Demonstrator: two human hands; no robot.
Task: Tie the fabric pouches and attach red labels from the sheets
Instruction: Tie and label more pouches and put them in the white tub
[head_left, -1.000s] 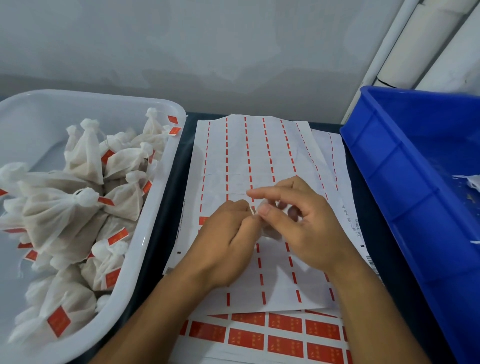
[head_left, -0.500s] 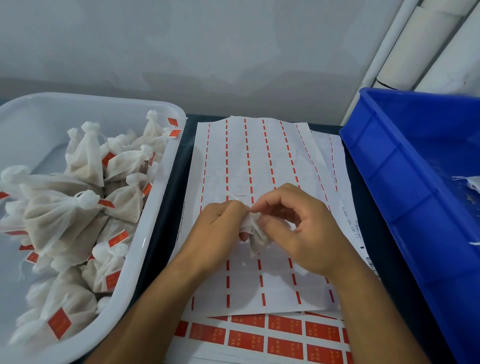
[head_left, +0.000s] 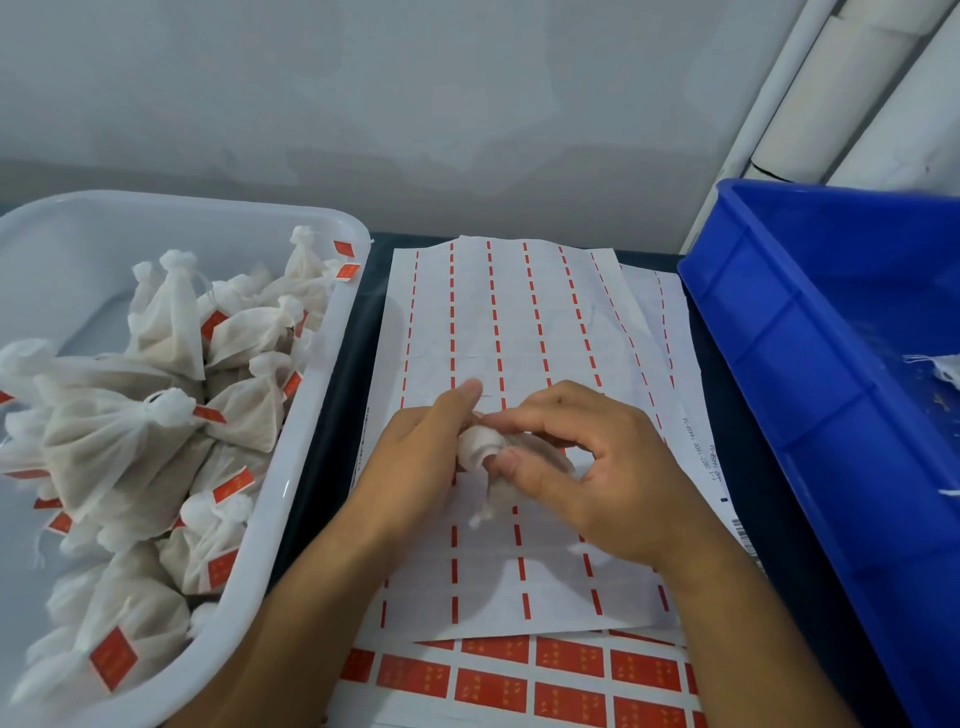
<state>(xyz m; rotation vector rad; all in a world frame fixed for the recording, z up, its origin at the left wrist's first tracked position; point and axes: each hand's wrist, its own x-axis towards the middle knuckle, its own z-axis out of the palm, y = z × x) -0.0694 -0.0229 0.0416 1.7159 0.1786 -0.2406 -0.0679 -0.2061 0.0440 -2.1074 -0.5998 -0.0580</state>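
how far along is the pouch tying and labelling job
Done: the white tub holds a heap of tied pouches bearing red labels, and the top sheet is stripped of labels. In hand: the left hand and right hand grip one pouch at its neck, no label on it. Left: labelling it; the lower sheet still has red labels, and the blue bin shows only scraps.

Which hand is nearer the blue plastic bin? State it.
Right. The right hand sits between the small white fabric pouch and the blue plastic bin; the left hand is farther, beyond the pouch.
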